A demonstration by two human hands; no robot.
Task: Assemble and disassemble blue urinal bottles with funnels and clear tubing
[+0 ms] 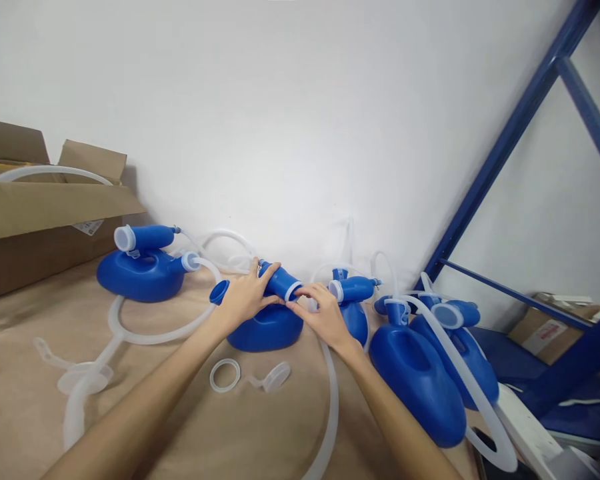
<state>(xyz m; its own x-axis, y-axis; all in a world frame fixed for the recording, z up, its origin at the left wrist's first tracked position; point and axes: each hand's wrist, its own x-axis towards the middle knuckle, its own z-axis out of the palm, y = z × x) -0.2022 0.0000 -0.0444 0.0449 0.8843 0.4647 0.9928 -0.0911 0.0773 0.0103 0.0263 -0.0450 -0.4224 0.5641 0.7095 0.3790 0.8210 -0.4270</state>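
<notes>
A blue tube-shaped urinal head (281, 283) with a white ring at its mouth lies over a blue bottle (267, 330). My left hand (250, 293) is closed round the head's upper end and side. With fingers and thumb, my right hand (317, 303) pinches the white ring at the mouth. The bottle's open neck (219, 292) points left, beside my left wrist. Nearer to me on the table lie a loose white ring (225, 375) and a translucent cap with a strap (277, 377).
Another blue bottle (143, 277) with hose stands left, and several blue bottles (415, 373) stand right. Hoses (330, 413) cross the brown table. A strapped clear lid (85, 377) lies at left. An open cardboard box (45, 253) is far left; a blue metal frame (500, 153) rises right.
</notes>
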